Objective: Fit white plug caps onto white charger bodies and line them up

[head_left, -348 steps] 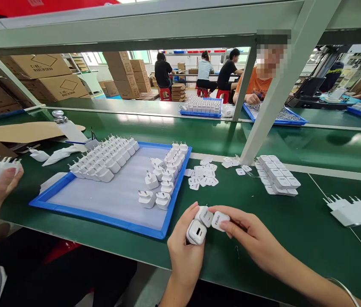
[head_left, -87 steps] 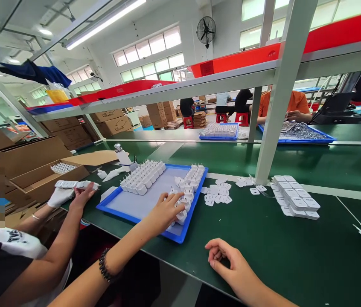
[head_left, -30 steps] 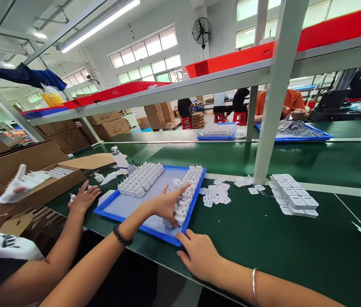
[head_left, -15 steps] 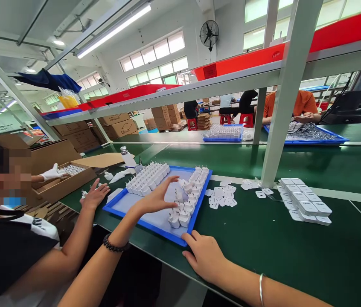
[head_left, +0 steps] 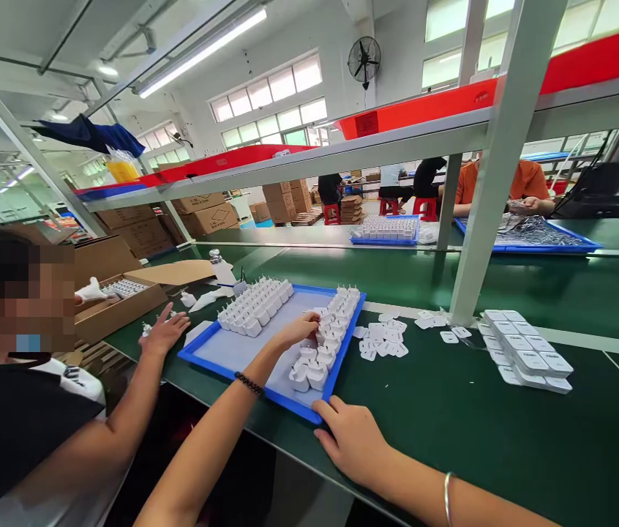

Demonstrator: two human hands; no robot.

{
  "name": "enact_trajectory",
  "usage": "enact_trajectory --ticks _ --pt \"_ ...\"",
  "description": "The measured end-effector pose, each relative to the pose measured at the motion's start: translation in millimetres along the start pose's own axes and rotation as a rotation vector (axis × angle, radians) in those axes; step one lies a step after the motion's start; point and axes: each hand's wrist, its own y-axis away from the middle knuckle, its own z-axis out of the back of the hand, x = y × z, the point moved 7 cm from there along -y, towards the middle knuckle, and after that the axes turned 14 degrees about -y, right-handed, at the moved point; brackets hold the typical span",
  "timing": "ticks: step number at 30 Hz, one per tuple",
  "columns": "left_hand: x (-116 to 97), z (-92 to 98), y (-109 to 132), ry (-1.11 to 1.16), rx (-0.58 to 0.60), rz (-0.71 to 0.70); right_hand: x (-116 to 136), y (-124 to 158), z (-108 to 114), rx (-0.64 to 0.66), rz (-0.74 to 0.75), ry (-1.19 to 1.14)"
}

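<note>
Two charger blocks [head_left: 257,308], only one looks neat
Left hand [head_left: 299,330] bunched, grip hidden; right hand [head_left: 358,442] loosely spread at tray [head_left: 293,405]

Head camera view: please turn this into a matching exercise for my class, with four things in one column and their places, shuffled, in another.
Things
1. Left hand
2. Right hand
3. Loose white cover plates
4. Wall fan

Places
A. Scattered on the green table, right of the blue-rimmed tray
B. At the white plug adapters inside the tray
C. High on the wall
D. At the tray's nearest corner

Pairs: 1-B, 2-D, 3-A, 4-C
</note>
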Motion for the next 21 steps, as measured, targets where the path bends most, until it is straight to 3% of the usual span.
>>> enact_trajectory --ticks 9,16,21 --pt "11 17.0 10 0.05 0.12 -0.147 0 -1 2 0.003 -0.005 -0.011" --pt "19 16.2 -3 -0.097 -0.092 -0.207 -2 -1 0 0.002 -0.01 -0.016" --pt "15 12.6 -1 -0.133 -0.121 -0.24 -1 0 -1 0.005 -0.004 -0.018"
